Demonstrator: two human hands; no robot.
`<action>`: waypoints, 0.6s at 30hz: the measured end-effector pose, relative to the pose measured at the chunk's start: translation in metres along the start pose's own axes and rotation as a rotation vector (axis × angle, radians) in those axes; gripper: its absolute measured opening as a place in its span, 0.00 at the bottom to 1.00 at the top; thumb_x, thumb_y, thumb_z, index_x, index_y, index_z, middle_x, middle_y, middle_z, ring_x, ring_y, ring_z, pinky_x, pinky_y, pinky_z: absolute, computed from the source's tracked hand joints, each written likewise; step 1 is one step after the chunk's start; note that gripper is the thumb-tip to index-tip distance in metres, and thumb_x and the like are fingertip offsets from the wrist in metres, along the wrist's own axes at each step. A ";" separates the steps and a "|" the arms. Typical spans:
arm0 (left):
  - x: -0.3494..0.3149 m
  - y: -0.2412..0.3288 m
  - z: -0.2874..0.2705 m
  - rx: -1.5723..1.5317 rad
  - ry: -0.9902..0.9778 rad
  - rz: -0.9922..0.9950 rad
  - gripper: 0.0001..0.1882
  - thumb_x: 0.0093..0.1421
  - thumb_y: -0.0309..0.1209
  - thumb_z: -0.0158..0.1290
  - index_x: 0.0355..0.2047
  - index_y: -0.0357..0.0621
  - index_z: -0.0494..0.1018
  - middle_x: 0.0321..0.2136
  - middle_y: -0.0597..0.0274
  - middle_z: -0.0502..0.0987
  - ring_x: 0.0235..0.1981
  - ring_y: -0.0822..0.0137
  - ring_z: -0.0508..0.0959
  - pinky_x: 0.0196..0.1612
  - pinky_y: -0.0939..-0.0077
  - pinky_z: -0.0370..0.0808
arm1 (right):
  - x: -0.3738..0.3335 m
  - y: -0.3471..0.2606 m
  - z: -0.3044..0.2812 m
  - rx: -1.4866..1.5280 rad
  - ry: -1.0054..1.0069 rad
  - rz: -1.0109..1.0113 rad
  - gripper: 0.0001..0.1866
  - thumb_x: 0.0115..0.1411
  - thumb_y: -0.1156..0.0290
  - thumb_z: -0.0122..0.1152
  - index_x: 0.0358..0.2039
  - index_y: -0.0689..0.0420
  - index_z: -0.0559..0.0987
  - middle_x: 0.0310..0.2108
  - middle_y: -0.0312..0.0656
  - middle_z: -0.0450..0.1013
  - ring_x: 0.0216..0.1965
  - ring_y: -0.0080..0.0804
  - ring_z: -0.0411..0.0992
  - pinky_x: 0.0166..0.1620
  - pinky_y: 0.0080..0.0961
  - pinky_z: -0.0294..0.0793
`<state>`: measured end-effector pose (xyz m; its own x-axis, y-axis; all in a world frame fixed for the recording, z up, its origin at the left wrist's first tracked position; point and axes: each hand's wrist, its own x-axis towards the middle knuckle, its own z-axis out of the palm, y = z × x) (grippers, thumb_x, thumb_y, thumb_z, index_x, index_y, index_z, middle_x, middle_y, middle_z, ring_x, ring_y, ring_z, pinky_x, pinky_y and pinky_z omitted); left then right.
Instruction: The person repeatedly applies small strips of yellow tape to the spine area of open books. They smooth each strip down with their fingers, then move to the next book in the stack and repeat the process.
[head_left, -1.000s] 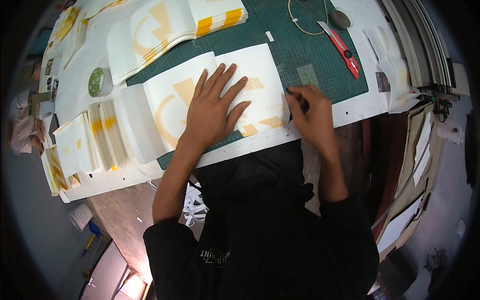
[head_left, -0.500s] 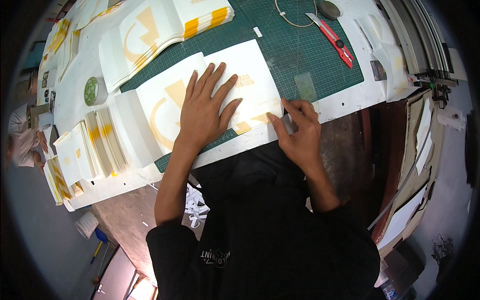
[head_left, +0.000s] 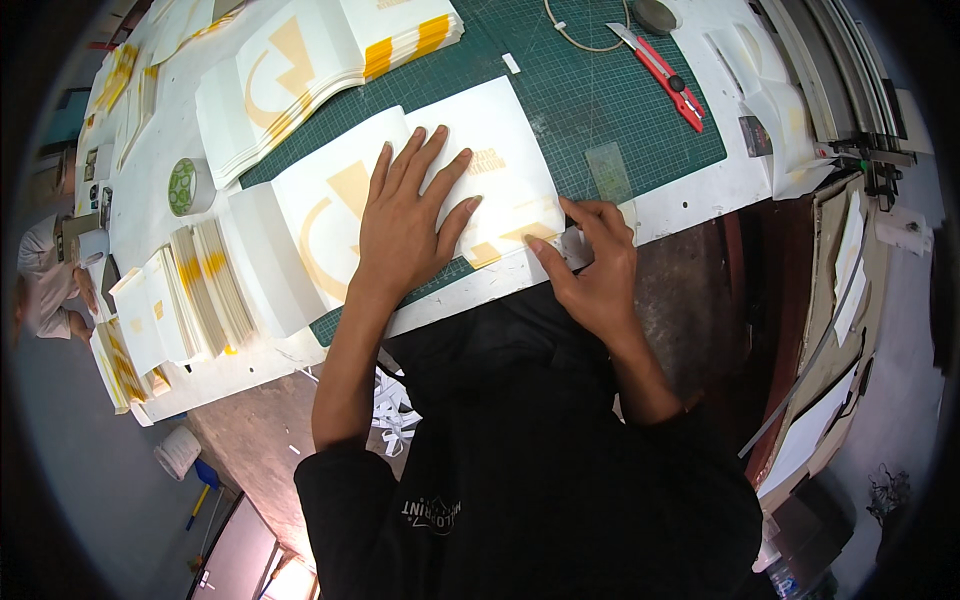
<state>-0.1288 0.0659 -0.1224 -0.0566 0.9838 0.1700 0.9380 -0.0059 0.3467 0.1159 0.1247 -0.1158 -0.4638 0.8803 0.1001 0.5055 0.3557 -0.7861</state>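
A white printed paper sheet (head_left: 515, 130) with pale orange shapes lies folded on the green cutting mat (head_left: 660, 150), its left flap reaching past the mat. My left hand (head_left: 415, 205) presses flat on its middle with fingers spread. At the sheet's near right corner, my right hand (head_left: 598, 258) is closed on the edge, thumb on top and index finger at the side. A small greyish piece shows under the right fingers; its kind is unclear. The right hand's other fingers are curled and partly hidden.
A red box cutter (head_left: 672, 80) lies at the mat's far right, near a dark round object (head_left: 655, 16) and a looped cord (head_left: 588, 45). Stacked printed sheets (head_left: 285, 75) stand far left, more bundles (head_left: 205, 290) near left, beside a green-topped cup (head_left: 188, 187). Another person (head_left: 50, 270) is at far left.
My right thumb has slid slightly left along the sheet's near edge, and the hand has shifted a little left. My left hand stays pressed on the sheet.
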 end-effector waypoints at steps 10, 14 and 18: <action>0.000 -0.001 0.000 0.000 -0.003 -0.003 0.27 0.70 0.43 0.56 0.68 0.52 0.72 0.73 0.51 0.65 0.76 0.48 0.59 0.79 0.43 0.47 | 0.004 -0.005 0.000 0.018 -0.015 0.054 0.28 0.55 0.64 0.80 0.52 0.65 0.81 0.50 0.51 0.74 0.53 0.48 0.72 0.58 0.47 0.67; 0.000 0.000 0.000 -0.003 -0.001 -0.003 0.27 0.70 0.43 0.56 0.68 0.52 0.73 0.73 0.51 0.65 0.76 0.48 0.59 0.79 0.44 0.46 | 0.003 -0.006 0.002 0.001 0.007 0.072 0.29 0.54 0.65 0.81 0.52 0.65 0.81 0.50 0.52 0.74 0.53 0.48 0.72 0.58 0.48 0.67; 0.000 0.000 -0.001 -0.008 -0.004 -0.008 0.27 0.70 0.43 0.56 0.68 0.52 0.73 0.73 0.51 0.65 0.76 0.48 0.59 0.79 0.44 0.46 | 0.003 -0.007 0.002 -0.010 0.014 0.073 0.29 0.54 0.64 0.81 0.53 0.65 0.81 0.50 0.52 0.74 0.53 0.49 0.72 0.58 0.48 0.67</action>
<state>-0.1289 0.0660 -0.1219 -0.0628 0.9846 0.1634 0.9348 0.0007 0.3551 0.1094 0.1238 -0.1114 -0.4155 0.9082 0.0512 0.5452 0.2936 -0.7852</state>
